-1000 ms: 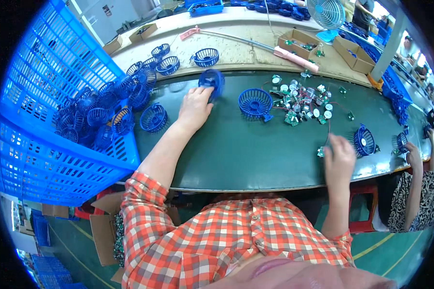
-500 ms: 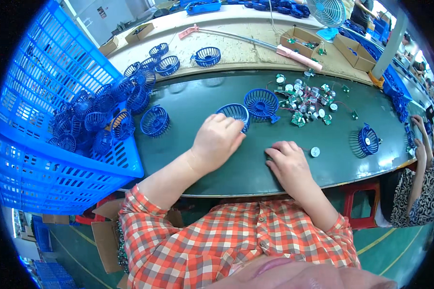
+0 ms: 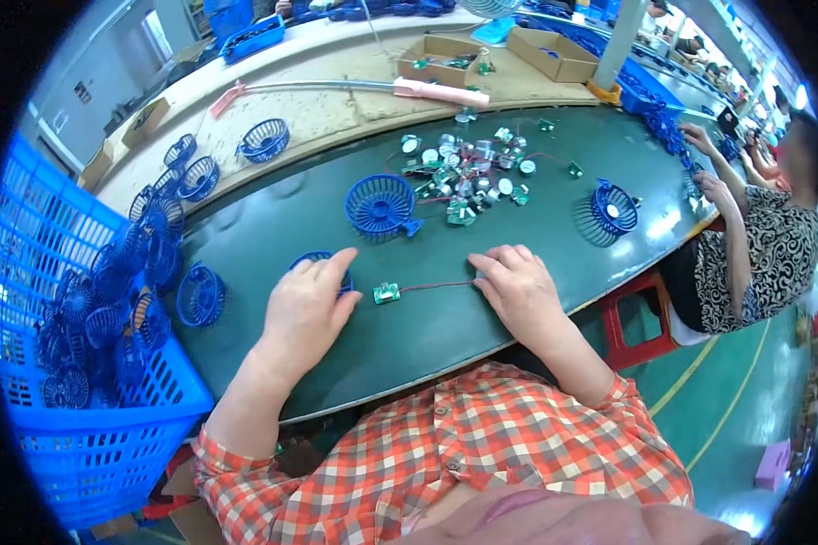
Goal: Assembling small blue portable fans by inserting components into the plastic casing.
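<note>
My left hand [image 3: 309,304] is curled over a round blue plastic cage [image 3: 311,258], hiding most of it; its thumb points right. Just right of that thumb lies a small green circuit board [image 3: 386,292], flat on the table. From the board a thin red wire [image 3: 441,286] runs to my right hand [image 3: 520,289]. Those fingers are closed on a small silvery motor [image 3: 479,272], mostly hidden under them. Beyond my hands rests another blue cage [image 3: 380,205], and beside it is a pile of wired motors and boards [image 3: 473,173].
A blue crate [image 3: 109,409] heaped with cages [image 3: 100,313] stands at the left. One cage with a white disc inside [image 3: 613,211] sits to the right. Cardboard boxes [image 3: 441,60] and a pink-handled rod [image 3: 441,92] lie on the back ledge. A co-worker [image 3: 763,245] sits at the right.
The view has turned to the right. My left hand has drawn the cage nearer to me. A board and wire now stretch between my hands, and my right fingers have closed on the motor.
</note>
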A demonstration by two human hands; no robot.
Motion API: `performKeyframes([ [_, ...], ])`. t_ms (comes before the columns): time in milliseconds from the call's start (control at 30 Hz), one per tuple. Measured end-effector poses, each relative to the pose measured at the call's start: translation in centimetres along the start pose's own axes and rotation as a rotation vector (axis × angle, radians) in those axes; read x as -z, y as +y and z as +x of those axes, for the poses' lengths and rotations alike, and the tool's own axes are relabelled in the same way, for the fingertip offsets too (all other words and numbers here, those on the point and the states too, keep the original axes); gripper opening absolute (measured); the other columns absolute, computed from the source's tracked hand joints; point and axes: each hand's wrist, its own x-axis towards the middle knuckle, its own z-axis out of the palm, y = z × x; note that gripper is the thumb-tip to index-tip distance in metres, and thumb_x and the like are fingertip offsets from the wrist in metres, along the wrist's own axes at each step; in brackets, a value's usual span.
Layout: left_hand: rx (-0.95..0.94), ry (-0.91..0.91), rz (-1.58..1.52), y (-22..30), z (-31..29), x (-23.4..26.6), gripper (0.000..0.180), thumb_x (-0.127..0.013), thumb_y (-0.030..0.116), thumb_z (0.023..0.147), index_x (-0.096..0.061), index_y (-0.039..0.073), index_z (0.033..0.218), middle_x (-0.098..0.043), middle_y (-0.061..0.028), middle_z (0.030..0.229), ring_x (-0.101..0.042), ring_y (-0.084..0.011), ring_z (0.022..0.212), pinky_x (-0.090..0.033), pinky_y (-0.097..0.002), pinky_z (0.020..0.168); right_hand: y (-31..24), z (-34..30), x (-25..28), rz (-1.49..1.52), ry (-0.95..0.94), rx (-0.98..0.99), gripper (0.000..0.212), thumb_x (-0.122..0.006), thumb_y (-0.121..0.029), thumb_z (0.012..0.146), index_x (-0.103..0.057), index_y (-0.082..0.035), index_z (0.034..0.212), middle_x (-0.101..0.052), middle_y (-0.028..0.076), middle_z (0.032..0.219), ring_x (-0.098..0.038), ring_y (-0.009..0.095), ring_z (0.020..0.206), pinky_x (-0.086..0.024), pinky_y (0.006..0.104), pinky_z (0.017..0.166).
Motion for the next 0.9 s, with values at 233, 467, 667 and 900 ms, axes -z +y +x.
performKeyframes([
  [233, 0.120, -0.332, 0.052, -1.2, -0.1, 2.6, 0.067, -0.082, 0.015, 0.071, -0.055, 0.005, 0.132, -0.043, -0.0209, 0.149, -0.040, -0.0406, 0.139, -0.041, -0.0438, 0.111, 1.9, -0.8, 1.0, 0.054, 0.071, -0.087, 0.023, -0.075, -0.007, 0.078, -0.067, -0.007, 0.100, -0.061, 0.010, 0.096, -0.061, 0.030, 0.091, -0.050, 0.0413, 0.077],
  [467, 0.148, -0.295, 0.031, -1.4, -0.1, 1.4, 0.063, -0.082, 0.011, 0.071, -0.056, 0.005, 0.128, -0.036, -0.0237, 0.153, -0.037, -0.0439, 0.140, -0.039, -0.0464, 0.112, 1.2, -1.1, 1.5, 0.013, 0.063, 0.061, 0.026, -0.078, -0.003, 0.071, -0.067, -0.006, 0.093, -0.059, 0.010, 0.095, -0.060, 0.029, 0.086, -0.051, 0.0410, 0.073],
  [667, 0.070, -0.356, -0.108, -0.4, -0.6, 1.5, 0.058, -0.077, 0.006, 0.074, -0.056, 0.003, 0.129, -0.029, -0.0251, 0.156, -0.030, -0.0455, 0.144, -0.040, -0.0479, 0.111, 1.7, -2.5, 1.2, 0.225, 0.059, -0.105, 0.034, -0.080, -0.002, 0.068, -0.070, -0.006, 0.100, -0.061, 0.012, 0.098, -0.061, 0.029, 0.089, -0.051, 0.0390, 0.076],
  [900, 0.162, -0.284, 0.112, -1.6, -0.6, 1.5, 0.044, -0.077, 0.010, 0.075, -0.060, 0.002, 0.115, -0.054, -0.0212, 0.127, -0.056, -0.0383, 0.119, -0.051, -0.0408, 0.092, 1.5, -1.0, 1.9, 0.097, -0.103, -0.084, 0.040, -0.083, -0.006, 0.065, -0.069, -0.007, 0.103, -0.060, 0.012, 0.098, -0.060, 0.030, 0.087, -0.048, 0.0413, 0.077],
])
